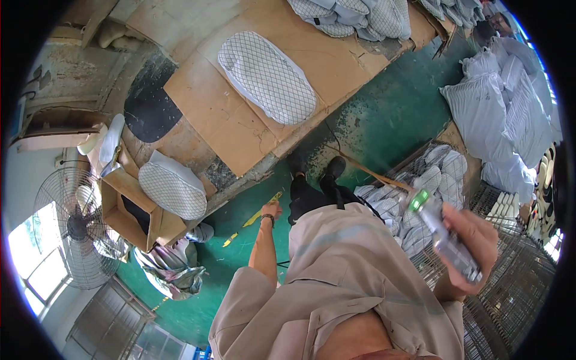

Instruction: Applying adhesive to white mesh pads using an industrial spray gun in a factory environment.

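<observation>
My right hand (471, 240), raised at the right, is closed around a grey-silver handheld device (441, 234) with a green light at its far end. A thin brown strip (369, 172) runs from near that end toward the table edge; whether it is attached I cannot tell. My left hand (272, 209) hangs low beside my leg, fingers curled, with nothing visible in it. Ahead, an oval quilted white pad (267, 78) with dark crossed lines lies flat on cardboard (207, 111) on the worktable, apart from both hands.
A second quilted pad (172, 185) lies by an open cardboard box (135, 210) at the left, near a fan (77, 227). More pads are piled at the table's far end (360, 15) and in a wire crate (429, 186). White sacks (498, 108) stand at the right.
</observation>
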### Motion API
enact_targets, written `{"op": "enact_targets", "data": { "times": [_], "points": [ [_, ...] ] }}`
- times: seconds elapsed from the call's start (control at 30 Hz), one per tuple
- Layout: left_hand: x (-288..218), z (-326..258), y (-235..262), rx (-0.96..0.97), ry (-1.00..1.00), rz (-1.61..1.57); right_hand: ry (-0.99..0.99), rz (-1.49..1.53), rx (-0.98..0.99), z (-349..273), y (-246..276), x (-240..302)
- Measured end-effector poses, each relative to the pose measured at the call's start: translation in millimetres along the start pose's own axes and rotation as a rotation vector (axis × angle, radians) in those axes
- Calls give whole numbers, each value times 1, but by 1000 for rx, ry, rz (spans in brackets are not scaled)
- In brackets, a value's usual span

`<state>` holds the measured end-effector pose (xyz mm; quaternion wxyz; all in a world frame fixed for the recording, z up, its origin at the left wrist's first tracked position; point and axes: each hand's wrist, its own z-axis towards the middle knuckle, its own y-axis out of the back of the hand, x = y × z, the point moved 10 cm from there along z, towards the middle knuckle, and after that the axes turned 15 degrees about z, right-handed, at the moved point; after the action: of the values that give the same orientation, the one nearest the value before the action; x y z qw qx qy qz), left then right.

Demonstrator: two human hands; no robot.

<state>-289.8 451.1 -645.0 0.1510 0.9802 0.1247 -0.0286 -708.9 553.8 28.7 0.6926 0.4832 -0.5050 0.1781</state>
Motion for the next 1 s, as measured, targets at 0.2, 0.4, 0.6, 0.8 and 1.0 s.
{"op": "enact_targets", "data": {
  "times": [0.2,0.4,0.6,0.8,1.0],
  "points": [
    [-18,-7,-7,-27,-29,-154,8,34,-45,-14,16,-9],
    [-61,-3,-7,-71,-154,-191,19,46,18,-29,22,-18],
    [-92,-20,-11,-83,-220,-253,-28,78,-67,-44,44,-37],
    [-157,-67,11,-173,-383,-636,-2,166,69,-52,51,-50],
    [-227,-102,39,-179,-516,-905,-17,136,-20,-62,76,-66]
  ]
}}
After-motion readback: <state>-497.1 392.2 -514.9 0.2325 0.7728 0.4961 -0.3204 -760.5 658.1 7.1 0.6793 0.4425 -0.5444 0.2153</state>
